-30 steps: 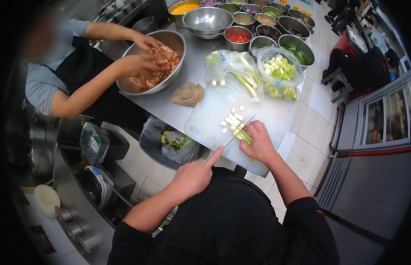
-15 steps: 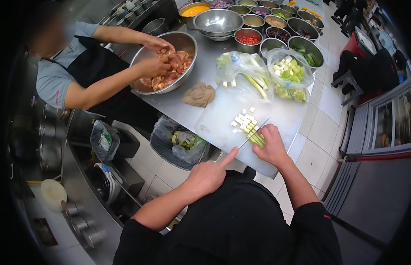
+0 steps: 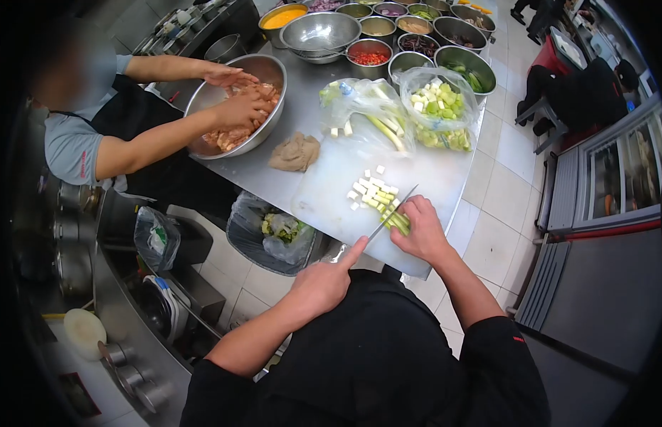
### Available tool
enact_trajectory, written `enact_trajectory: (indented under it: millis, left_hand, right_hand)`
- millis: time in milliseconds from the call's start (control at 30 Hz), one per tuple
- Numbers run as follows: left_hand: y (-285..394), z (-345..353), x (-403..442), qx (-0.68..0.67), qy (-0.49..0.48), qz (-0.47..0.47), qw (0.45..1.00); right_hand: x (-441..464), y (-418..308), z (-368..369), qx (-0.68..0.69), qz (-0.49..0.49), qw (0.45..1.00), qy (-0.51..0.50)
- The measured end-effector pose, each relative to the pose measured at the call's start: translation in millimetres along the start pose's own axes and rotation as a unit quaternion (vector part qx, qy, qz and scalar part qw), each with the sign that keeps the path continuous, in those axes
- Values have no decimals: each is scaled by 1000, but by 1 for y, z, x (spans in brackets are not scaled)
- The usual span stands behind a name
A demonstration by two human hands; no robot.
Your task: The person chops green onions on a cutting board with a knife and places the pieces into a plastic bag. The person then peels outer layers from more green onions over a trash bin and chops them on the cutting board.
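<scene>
My left hand (image 3: 324,281) is wrapped round the handle of a knife (image 3: 393,212), its index finger stretched along the spine. The blade slants across a bundle of green onion stalks (image 3: 398,223). These are gripped at their near end by my right hand (image 3: 421,226), whose fingers curl close beside the blade. White and pale green cut pieces (image 3: 370,190) lie scattered just beyond the knife on a white cutting board (image 3: 331,196). The knife's handle is mostly hidden in my left hand.
Farther up the board lie a plastic bag of stalks (image 3: 359,99) and a bag of chopped pieces (image 3: 439,103). A beige cloth (image 3: 294,152) rests left of the board. A co-worker's hands work meat in a steel bowl (image 3: 275,114). Below the table edge stands a lined bin (image 3: 245,235).
The view has shifted, so the table sits farther left in the picture. The co-worker's hands have moved together over the meat. My hands keep nearly the same hold on knife and stalks.
</scene>
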State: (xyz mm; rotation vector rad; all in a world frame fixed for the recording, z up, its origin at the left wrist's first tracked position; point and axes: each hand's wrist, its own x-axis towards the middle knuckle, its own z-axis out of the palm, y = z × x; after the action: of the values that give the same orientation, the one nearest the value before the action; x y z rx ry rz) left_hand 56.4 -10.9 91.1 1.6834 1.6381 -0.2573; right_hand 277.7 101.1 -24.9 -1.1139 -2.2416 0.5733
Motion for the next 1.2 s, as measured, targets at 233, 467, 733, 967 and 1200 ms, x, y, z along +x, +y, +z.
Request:
enact_trajectory:
  millis: [233, 467, 733, 967, 1200]
  left_hand:
    - [1, 13, 52, 3, 47, 34, 998]
    - [6, 9, -2, 8, 15, 22, 1000]
    - [11, 26, 64, -5, 70, 58, 996]
    - [21, -3, 1, 15, 19, 48, 999]
    - [4, 37, 10, 20, 15, 41, 999]
  right_hand:
    - [-2, -2, -1, 28, -7, 999, 29]
    - [-12, -4, -9, 6, 26, 1000, 14]
    - [-13, 3, -7, 18, 9, 999, 25]
    - [-35, -21, -21, -5, 50, 999, 12]
    - [-46, -12, 4, -49, 45, 998, 11]
